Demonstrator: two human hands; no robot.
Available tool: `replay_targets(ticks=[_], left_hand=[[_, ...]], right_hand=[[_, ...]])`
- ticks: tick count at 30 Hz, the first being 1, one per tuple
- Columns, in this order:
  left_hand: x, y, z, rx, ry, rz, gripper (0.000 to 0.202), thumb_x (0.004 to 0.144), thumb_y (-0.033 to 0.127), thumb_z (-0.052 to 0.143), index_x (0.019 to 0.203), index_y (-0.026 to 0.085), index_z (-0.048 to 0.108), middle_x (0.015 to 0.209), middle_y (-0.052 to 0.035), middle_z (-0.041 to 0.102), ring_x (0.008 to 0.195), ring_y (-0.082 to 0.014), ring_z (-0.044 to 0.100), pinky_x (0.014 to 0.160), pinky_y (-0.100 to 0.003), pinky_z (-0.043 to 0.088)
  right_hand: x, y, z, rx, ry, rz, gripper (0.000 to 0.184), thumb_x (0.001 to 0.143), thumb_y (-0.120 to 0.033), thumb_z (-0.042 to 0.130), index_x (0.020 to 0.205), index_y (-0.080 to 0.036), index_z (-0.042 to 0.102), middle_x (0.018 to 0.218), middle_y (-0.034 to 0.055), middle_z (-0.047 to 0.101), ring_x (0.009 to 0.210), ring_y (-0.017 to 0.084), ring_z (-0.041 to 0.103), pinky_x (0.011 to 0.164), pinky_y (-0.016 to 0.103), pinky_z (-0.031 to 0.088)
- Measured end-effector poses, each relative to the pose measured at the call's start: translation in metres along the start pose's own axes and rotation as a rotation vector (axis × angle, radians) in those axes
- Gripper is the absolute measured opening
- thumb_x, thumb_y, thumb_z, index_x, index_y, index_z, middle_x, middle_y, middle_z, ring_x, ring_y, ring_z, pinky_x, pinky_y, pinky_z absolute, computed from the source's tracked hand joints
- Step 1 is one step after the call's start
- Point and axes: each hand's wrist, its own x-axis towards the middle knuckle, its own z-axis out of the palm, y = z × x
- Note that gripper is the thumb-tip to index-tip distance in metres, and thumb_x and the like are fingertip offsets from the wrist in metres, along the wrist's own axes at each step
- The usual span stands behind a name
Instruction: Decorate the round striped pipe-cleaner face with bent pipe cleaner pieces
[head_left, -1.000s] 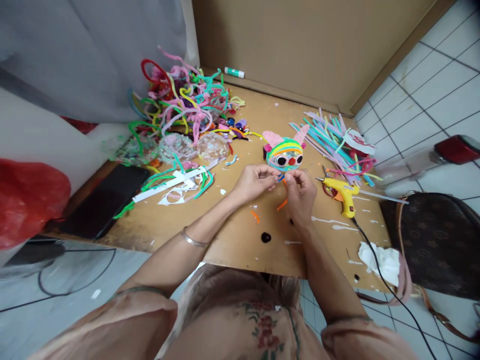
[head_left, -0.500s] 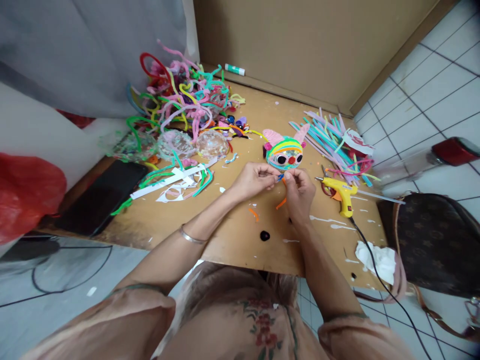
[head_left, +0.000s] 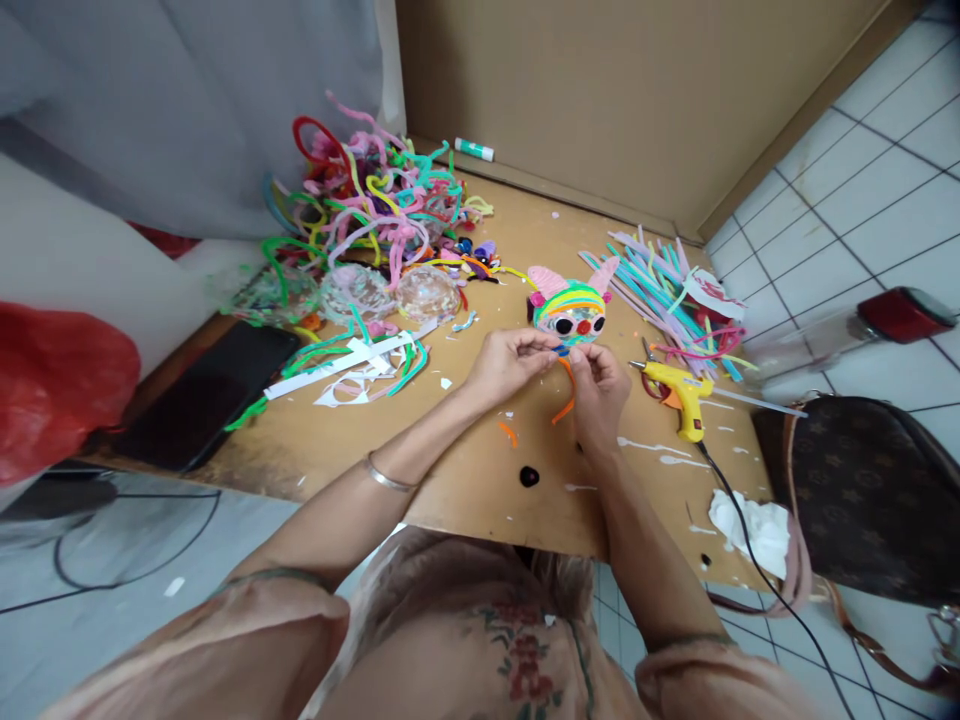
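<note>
Between my two hands is a small blue piece, too small to make out its kind. My left hand pinches it from the left with thumb and forefinger. My right hand meets it from the right, its fingertips also pressed together on it. Just behind the fingertips stands a colourful animal head with pink ears, black eyes and a red nose, its lower edge partly hidden by my hands. An orange pipe cleaner strip lies under my right hand. A black oval piece rests nearer the table's front edge.
A yellow glue gun lies to the right, its cord running off the table. Straight pipe cleaners lie behind it. At back left is a tangled pipe cleaner heap, with a black phone in front. A brown bag sits at right.
The camera view has shifted slightly. Both hands stay in nearly the same place on the small blue piece, with only slight finger movement.
</note>
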Motion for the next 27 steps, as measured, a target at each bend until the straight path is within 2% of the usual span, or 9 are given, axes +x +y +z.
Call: replay_targets(ticks=[9, 15, 20, 27], left_hand=[[0.008, -0.01, -0.004, -0.003, 0.087, 0.066, 0.015, 0.07, 0.015, 0.071, 0.084, 0.013, 0.072, 0.075, -0.0024, 0.07, 0.066, -0.0102, 0.062, 0.072, -0.026, 0.053], [0.018, -0.012, -0.011, 0.058, 0.221, 0.113, 0.011, 0.073, 0.017, 0.068, 0.084, 0.013, 0.068, 0.078, -0.0022, 0.069, 0.069, -0.0099, 0.059, 0.071, -0.023, 0.05], [0.034, -0.019, -0.015, 0.061, 0.306, 0.095, 0.011, 0.069, 0.015, 0.069, 0.079, 0.014, 0.065, 0.081, -0.0011, 0.067, 0.068, -0.0094, 0.056, 0.072, -0.023, 0.047], [0.043, -0.028, -0.012, 0.034, 0.286, 0.105, 0.008, 0.071, 0.015, 0.069, 0.077, 0.014, 0.064, 0.077, -0.0002, 0.065, 0.067, -0.0089, 0.055, 0.072, -0.023, 0.046]], right_hand=[[0.005, 0.006, 0.0, -0.221, -0.012, -0.192, 0.017, 0.085, -0.035, 0.059, 0.078, -0.02, 0.065, 0.079, 0.0012, 0.063, 0.076, 0.017, 0.059, 0.075, 0.032, 0.048], [0.012, 0.01, 0.003, -0.348, 0.064, -0.269, 0.019, 0.084, -0.039, 0.062, 0.082, -0.022, 0.071, 0.084, 0.0027, 0.055, 0.087, 0.021, 0.055, 0.087, 0.04, 0.044], [0.022, 0.013, 0.008, -0.437, 0.09, -0.304, 0.02, 0.084, -0.04, 0.061, 0.08, -0.023, 0.072, 0.085, 0.0024, 0.05, 0.092, 0.023, 0.051, 0.093, 0.045, 0.04], [0.029, 0.013, 0.016, -0.591, 0.092, -0.284, 0.014, 0.083, -0.032, 0.063, 0.078, -0.022, 0.072, 0.088, 0.0038, 0.052, 0.096, 0.026, 0.051, 0.098, 0.051, 0.032]])
